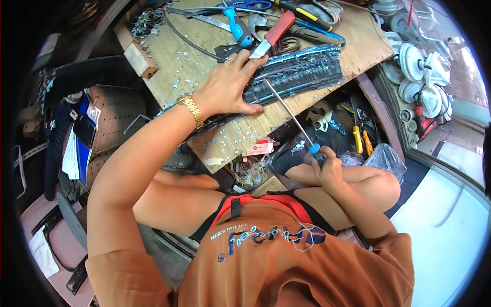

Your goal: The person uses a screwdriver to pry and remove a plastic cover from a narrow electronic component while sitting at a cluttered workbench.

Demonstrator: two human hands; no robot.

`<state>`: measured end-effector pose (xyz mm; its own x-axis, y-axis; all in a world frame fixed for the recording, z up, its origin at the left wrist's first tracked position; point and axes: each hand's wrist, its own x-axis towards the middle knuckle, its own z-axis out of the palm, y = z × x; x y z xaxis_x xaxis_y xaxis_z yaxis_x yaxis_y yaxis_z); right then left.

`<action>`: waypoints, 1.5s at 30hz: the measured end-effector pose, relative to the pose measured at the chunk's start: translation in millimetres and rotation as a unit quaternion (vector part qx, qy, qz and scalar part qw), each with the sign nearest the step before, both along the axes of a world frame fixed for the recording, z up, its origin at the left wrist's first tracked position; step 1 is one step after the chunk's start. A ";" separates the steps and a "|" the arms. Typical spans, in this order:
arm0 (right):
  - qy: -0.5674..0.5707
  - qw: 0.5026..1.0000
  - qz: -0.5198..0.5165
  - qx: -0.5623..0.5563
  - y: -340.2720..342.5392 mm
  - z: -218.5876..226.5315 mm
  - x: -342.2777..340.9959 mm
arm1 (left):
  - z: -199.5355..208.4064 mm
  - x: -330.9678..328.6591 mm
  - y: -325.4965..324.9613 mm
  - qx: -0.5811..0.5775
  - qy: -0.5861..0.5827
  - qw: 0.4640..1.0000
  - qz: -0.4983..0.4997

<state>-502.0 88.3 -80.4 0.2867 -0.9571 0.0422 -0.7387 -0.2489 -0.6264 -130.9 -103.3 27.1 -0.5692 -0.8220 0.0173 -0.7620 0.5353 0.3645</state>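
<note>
A long black ribbed strip, glossy with bluish flecks, lies across the wooden board. Over its left end my left hand is spread, thumb stretched toward the near edge and fingers toward the far edge. My right hand is closed round the blue handle of a long screwdriver. Its thin metal shaft slants up and left, and the tip meets the strip just right of my left hand; how deep it goes cannot be made out. Beyond my left fingers lies a red-handled knife.
A blue-handled screwdriver, a hammer head and blue scissors lie at the far side. Pale shavings dot the board. White round plastic parts are piled at right. Yellow-handled pliers stand below the board, near my right knee.
</note>
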 end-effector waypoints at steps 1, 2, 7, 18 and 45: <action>-0.003 1.000 -0.002 -0.013 -0.3 5.7 1.6 | 0.6 -1.3 -0.4 -0.027 -0.003 1.000 -0.001; -0.001 1.000 -0.009 -0.005 0.8 12.8 1.4 | 2.0 -1.3 -1.3 -0.040 -0.004 0.999 -0.005; -0.033 0.995 0.012 0.096 -17.9 143.3 -13.1 | 3.5 7.5 -1.5 -0.018 0.015 1.000 -0.009; -0.133 0.878 -0.058 0.456 -52.2 291.6 -20.2 | 8.8 3.6 21.2 -0.017 0.022 0.997 -0.065; 0.099 0.711 -0.104 0.688 -299.0 380.2 76.5 | -7.1 -15.5 -0.5 -0.007 0.072 0.994 -0.087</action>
